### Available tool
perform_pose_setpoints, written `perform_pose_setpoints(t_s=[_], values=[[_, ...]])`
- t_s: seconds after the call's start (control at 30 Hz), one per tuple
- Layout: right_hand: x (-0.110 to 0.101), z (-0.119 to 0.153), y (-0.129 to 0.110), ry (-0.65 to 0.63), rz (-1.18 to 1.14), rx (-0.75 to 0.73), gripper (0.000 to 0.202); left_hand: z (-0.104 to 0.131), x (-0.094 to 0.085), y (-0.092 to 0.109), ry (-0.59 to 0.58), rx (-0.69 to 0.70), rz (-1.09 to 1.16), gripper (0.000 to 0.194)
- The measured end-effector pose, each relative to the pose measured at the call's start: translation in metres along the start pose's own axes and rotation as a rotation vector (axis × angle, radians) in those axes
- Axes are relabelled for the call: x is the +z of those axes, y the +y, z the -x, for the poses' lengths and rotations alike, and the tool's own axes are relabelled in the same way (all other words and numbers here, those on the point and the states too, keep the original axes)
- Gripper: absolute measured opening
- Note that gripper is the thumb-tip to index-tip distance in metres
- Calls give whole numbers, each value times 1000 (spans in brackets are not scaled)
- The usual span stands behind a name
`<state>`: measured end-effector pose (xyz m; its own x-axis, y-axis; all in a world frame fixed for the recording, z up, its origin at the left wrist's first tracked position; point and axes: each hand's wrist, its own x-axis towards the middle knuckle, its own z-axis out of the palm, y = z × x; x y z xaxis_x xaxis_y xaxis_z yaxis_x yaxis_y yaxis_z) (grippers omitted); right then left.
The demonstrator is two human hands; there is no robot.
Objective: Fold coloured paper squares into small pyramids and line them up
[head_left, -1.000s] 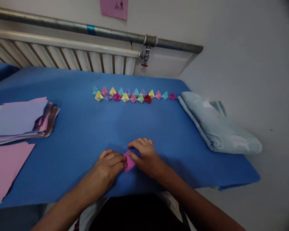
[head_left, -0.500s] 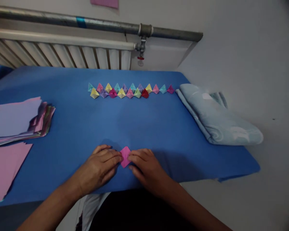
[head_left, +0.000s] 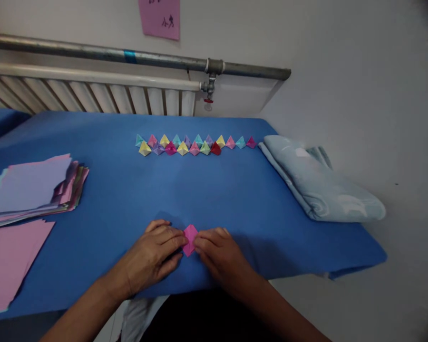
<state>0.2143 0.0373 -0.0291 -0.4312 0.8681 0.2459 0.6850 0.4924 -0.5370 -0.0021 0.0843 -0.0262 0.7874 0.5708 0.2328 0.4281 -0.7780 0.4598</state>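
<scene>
A small diamond of folded pink paper [head_left: 190, 240] lies on the blue tablecloth [head_left: 128, 190] near the front edge. The fingertips of my left hand [head_left: 155, 254] are closed on its left corner. On its right corner press the fingers of my right hand [head_left: 221, 251], also closed. Both thumbs are partly hidden by the fingers. Farther back, two rows of small folded paper pieces [head_left: 182, 148] stand in yellow, purple, pink, blue, green and red.
At the left sit a stack of coloured paper sheets [head_left: 32, 183] and a pile of pink sheets [head_left: 12, 261]. A folded light-blue blanket [head_left: 321, 185] lies at the right by the wall. Behind the table run a radiator [head_left: 117, 97] and a metal pipe [head_left: 171, 61].
The camera view has tipped up slightly, so more of the pink wall note shows. Both hands stay on the pink paper, and the right fingers have shifted a little on it.
</scene>
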Motion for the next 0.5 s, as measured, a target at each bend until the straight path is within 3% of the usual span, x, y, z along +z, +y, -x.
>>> perform_pose_setpoints(t_s=[0.27,0.5], values=[[0,1,-3,-8,64,59,14,-1,6,-4,149,31,-106,20],[4,4,-3,74,135,58,14,3,19,-11,229,45,-133,21]])
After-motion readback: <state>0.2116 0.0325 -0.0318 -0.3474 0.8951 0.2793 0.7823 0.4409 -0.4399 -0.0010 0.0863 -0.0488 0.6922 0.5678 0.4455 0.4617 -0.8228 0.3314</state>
